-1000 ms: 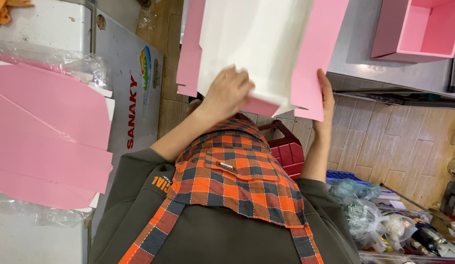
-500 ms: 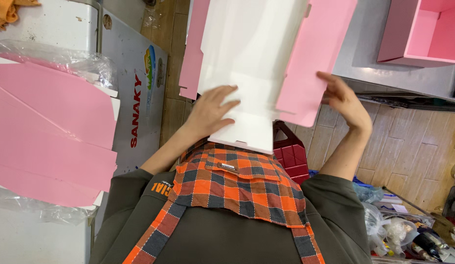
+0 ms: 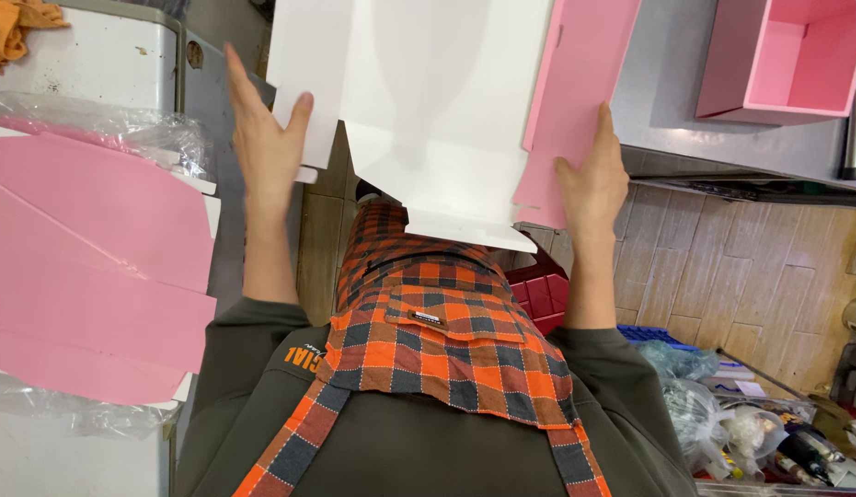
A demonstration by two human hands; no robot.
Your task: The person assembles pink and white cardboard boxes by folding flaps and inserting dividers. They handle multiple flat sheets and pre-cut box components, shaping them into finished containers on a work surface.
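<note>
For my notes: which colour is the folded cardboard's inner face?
White, pink outside; head view.

left hand (image 3: 262, 152): raised, fingers straight, palm inward | right hand (image 3: 591, 179): raised, fingers extended | forearms upright, apart
</note>
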